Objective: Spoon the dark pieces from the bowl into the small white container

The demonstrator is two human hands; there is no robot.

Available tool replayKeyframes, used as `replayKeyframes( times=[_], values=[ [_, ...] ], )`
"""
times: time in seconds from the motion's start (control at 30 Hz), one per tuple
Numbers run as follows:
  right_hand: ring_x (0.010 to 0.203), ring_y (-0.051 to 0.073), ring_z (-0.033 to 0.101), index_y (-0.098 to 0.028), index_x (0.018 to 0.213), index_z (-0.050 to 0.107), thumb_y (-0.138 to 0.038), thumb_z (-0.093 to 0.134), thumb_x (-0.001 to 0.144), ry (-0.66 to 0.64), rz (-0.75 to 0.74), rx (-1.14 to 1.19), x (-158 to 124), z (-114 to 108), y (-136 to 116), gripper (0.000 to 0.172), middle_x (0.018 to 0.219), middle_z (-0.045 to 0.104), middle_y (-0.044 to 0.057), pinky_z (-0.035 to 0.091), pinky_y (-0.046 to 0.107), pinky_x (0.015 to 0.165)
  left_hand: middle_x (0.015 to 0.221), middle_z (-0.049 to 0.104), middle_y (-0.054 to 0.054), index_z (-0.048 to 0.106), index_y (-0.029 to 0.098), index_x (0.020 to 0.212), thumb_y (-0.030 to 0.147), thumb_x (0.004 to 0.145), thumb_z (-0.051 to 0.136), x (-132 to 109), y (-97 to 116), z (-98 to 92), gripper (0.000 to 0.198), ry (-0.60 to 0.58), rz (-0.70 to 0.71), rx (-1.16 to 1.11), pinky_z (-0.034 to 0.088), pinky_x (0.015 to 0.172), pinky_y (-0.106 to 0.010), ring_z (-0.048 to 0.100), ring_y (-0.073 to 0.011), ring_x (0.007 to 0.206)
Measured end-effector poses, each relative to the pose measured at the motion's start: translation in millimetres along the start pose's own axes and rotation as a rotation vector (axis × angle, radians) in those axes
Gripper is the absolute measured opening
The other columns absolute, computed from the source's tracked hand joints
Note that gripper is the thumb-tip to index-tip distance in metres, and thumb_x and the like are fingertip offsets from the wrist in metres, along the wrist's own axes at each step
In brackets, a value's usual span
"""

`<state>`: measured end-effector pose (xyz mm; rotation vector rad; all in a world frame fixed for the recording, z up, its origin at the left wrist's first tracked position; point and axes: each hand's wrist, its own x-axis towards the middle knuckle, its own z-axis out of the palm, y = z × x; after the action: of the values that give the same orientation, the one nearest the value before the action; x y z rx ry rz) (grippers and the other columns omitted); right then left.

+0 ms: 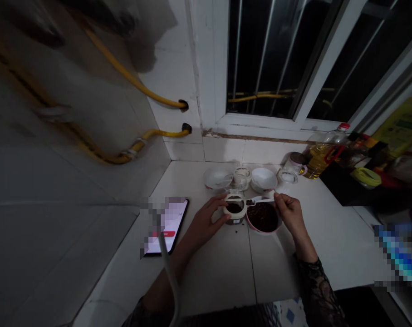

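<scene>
My left hand (206,222) curls round a small jar with a white rim (233,210) that holds something dark. My right hand (289,212) pinches the handle of a white spoon (260,200), whose bowl carries a dark spoonful between the jar and a pink bowl (263,218) full of dark bits. The spoon lies across the far edge of the pink bowl, close to the jar's rim.
Behind stand two white bowls (217,178) (263,179), a glass cup (242,178), a small jar (287,176) and an oil bottle (323,154). A lit phone (168,225) lies at left on the white counter (226,268). Yellow hoses (138,147) cross the wall. A dark stove (355,190) sits right.
</scene>
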<state>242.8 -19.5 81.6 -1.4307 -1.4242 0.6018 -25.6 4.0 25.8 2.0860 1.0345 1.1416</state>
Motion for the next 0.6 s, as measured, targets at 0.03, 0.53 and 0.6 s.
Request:
replayKeyframes(
  times=[0.03, 0.53, 0.6],
  values=[
    [0.045, 0.01, 0.031, -0.022, 0.054, 0.043, -0.069, 0.047, 0.089, 0.035, -0.063, -0.033, -2.4, 5.5, -3.6, 0.059, 0.047, 0.036, -0.005, 0.027, 0.025, 0.045, 0.139, 0.062, -0.012, 0.063, 0.024, 0.107, 0.037, 0.091, 0.063, 0.0, -0.3, 0.2, 0.021, -0.001, -0.004, 0.0, 0.054, 0.101, -0.044, 0.062, -0.0264, 0.125],
    [0.051, 0.011, 0.04, -0.022, 0.059, 0.045, -0.06, 0.039, 0.098, 0.054, -0.209, -0.338, -4.8, -8.6, 4.6, 0.055, 0.051, 0.043, -0.003, 0.033, 0.024, 0.051, 0.139, 0.061, -0.011, 0.062, 0.024, 0.108, 0.036, 0.091, 0.063, -0.1, 1.3, -2.0, 0.021, -0.013, -0.002, 0.004, 0.052, 0.104, -0.045, 0.061, -0.0258, 0.126],
    [0.051, 0.012, 0.041, -0.022, 0.058, 0.046, -0.065, 0.038, 0.095, 0.016, -0.146, -0.394, -1.3, -18.1, 10.4, 0.057, 0.05, 0.044, -0.002, 0.032, 0.025, 0.052, 0.139, 0.061, -0.011, 0.062, 0.024, 0.107, 0.036, 0.091, 0.063, -0.3, 1.1, -1.8, 0.021, -0.01, -0.005, 0.004, 0.053, 0.103, -0.045, 0.061, -0.026, 0.126]
  ],
)
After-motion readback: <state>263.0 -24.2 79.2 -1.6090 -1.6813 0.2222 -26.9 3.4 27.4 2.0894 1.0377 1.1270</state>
